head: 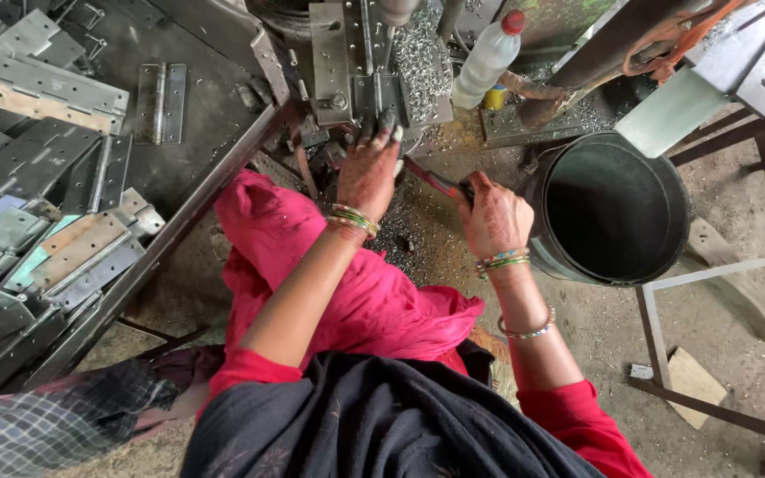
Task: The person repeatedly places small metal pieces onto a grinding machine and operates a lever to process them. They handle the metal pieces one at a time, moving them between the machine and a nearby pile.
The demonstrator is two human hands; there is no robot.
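The left hand (pixel 369 173) reaches forward to a small metal hinge (pixel 380 96) that stands clamped in the fixture of a drilling machine (pixel 347 53). Its fingertips (pixel 386 124) press on the lower edge of the hinge, so this grip is narrow and pinched on the piece, which sits just ahead of and above the fingers with its long axis running upright, in line with the spindle above it. Of the two hands the left is plainly the nearer one to the hinge.

The right hand (pixel 493 217) lies to the right of that grip and closer to the body. It is closed around the end of a red-handled lever (pixel 436 181), whose long axis slants up and left toward the machine's base.

A black bucket (pixel 613 208) stands just right of the right hand. A white plastic bottle with a red cap (pixel 489 55) leans beyond it, near heaps of metal shavings (pixel 422 57). Far left of the left grip, a tray (pixel 197 190) holds a pile of loose hinges (pixel 46 204).
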